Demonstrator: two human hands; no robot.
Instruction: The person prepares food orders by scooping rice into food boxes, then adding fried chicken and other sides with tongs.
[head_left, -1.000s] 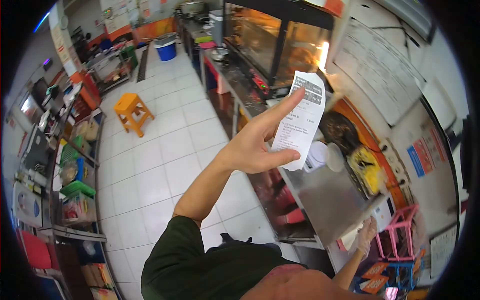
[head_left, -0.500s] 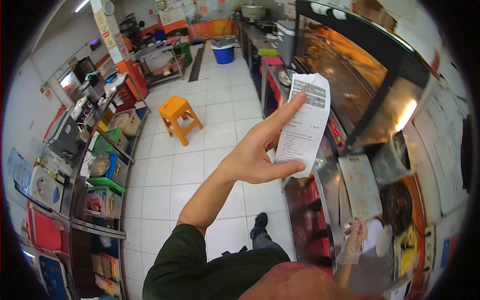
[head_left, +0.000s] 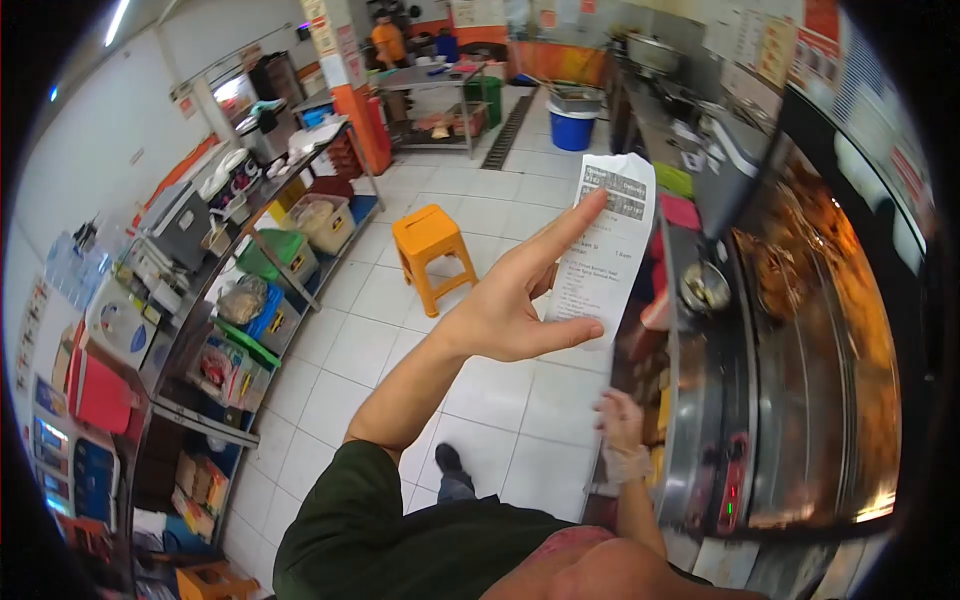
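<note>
White kitchen floor tiles (head_left: 470,385) are stretching below; the left hand (head_left: 510,305) is pinching a receipt (head_left: 608,250), reading it. The gloved right hand (head_left: 622,440) is hanging half-curled, holding nothing; acting on the order probably comes next.

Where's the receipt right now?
In the head view, the receipt is held up just right of centre, pinched between thumb and forefinger of the left hand, in front of the steel counter, with the orange stool behind on the floor.

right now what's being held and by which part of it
The left hand holds a printed receipt, pinched at its lower edge between thumb and fingers, the index finger lying up along the paper. The gloved right hand holds nothing visible.
</note>
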